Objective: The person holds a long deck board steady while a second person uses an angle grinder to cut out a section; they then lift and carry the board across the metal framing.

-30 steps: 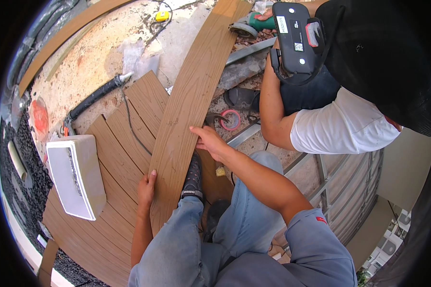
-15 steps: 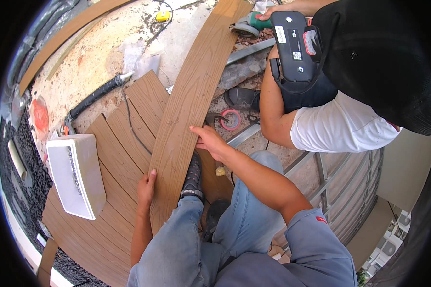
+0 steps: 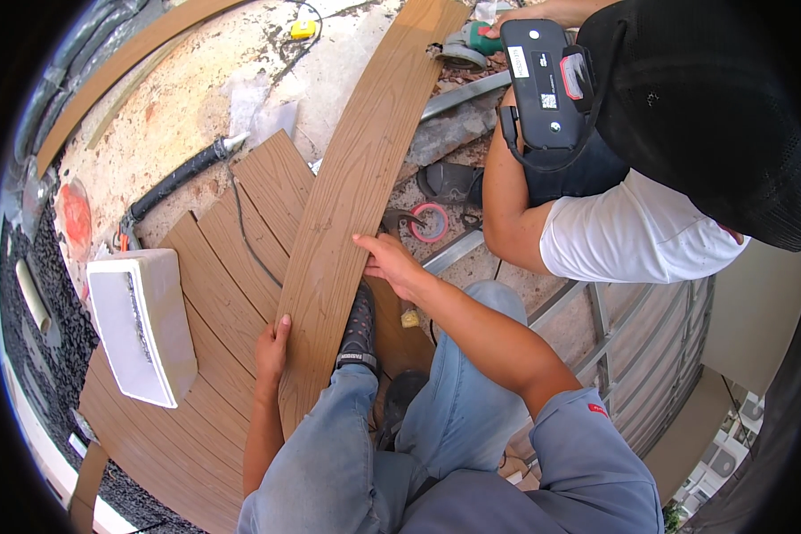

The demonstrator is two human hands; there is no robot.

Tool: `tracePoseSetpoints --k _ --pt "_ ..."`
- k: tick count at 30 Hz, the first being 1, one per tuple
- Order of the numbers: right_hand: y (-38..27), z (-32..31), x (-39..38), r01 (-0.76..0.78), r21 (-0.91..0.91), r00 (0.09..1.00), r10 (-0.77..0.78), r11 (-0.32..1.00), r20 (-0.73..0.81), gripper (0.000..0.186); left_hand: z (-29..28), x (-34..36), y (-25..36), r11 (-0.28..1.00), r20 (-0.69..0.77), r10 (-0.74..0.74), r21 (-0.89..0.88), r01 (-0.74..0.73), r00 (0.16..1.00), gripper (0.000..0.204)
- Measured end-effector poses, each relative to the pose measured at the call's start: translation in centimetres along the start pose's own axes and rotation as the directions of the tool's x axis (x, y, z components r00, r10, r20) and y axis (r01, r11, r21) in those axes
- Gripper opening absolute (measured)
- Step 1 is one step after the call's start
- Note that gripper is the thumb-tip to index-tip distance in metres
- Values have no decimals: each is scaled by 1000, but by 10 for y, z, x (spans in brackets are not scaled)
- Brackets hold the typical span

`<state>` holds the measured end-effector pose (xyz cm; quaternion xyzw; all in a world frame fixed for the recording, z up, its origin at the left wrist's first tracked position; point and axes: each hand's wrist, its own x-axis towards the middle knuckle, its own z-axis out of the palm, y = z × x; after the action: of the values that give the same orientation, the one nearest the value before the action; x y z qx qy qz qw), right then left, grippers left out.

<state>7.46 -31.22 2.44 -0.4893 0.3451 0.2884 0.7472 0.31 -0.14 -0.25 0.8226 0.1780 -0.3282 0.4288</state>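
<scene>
The long brown plank (image 3: 347, 182) ran between the left hand (image 3: 272, 351) and the right hand (image 3: 395, 267), each partly closed on an opposite long edge, and stretched over the decking (image 3: 209, 418) past its far edge.

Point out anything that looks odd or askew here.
The white box left of the left hand has a ragged dark streak, odd against its pale surface; whether dirt or damage, I can't tell.
</scene>
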Motion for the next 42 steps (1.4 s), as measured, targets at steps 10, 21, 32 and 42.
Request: tracePoseSetpoints --k 10,21,32,42 --pt "0 -1 1 -2 0 1000 2 1000 12 54 0 -1 -2 1000 -22 0 3 0 1000 67" --pt "-1 -2 -1 -3 -4 1000 3 1000 5 52 1 -5 6 1000 -5 -7 13 7 1000 66" --pt "2 -9 4 -25 7 999 25 1000 45 53 5 -6 9 1000 -49 11 11 -11 999 68" --pt "7 -14 7 -10 14 997 9 1000 75 55 1 -12 22 997 -14 -72 -6 72 997 67"
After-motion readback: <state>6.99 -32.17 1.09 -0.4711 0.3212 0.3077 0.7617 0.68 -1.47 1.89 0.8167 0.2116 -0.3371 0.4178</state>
